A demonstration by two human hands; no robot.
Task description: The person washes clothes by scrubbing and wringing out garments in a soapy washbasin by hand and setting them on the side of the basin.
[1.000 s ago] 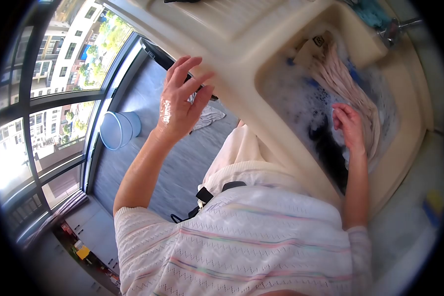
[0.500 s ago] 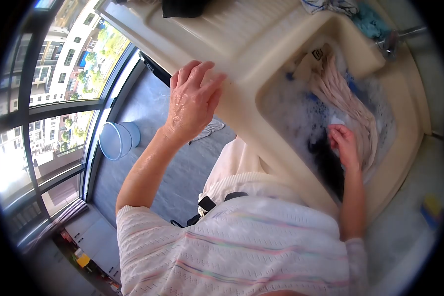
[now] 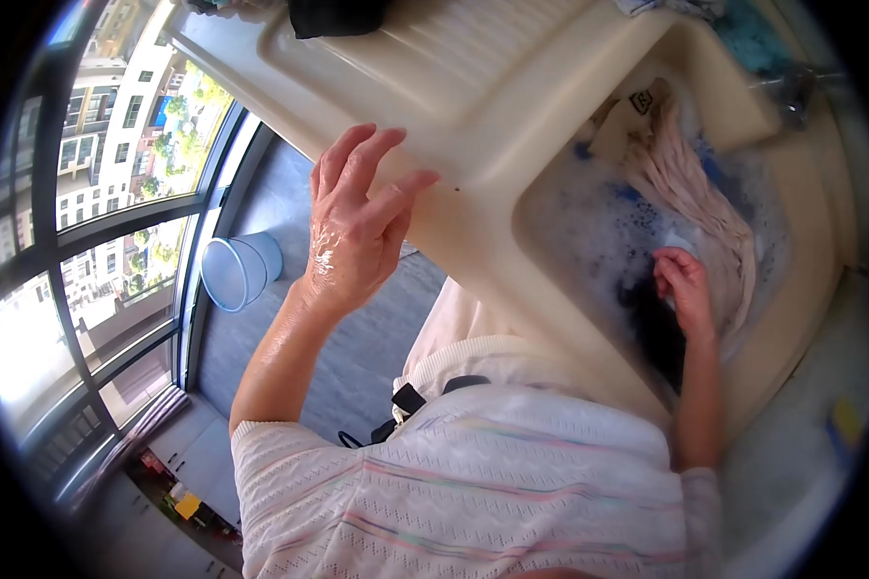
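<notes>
My left hand (image 3: 357, 207) is wet and held up over the edge of the cream sink unit (image 3: 473, 227), its fingers apart and nothing in them. Over the soapy water (image 3: 579, 217) in the basin is my right hand (image 3: 684, 285), with its fingers curled in. Whether anything is inside those fingers is hidden. A pale pink cloth (image 3: 700, 193) lies twisted in the suds just beyond it. Black cloth (image 3: 652, 323) floats beside the hand on the near side. Bits of blue fabric (image 3: 710, 164) show through the foam.
A ribbed washboard slope (image 3: 454, 63) adjoins the basin, with a dark item (image 3: 336, 17) at its far end. A metal tap (image 3: 792, 87) and teal cloth (image 3: 748, 39) are at the upper right. A blue bucket (image 3: 237, 275) stands on the grey floor by the windows.
My left hand has tilted and shifted slightly left, its fingers spreading wider. My right hand stays curled by the black cloth. The whole view has shifted a little.
</notes>
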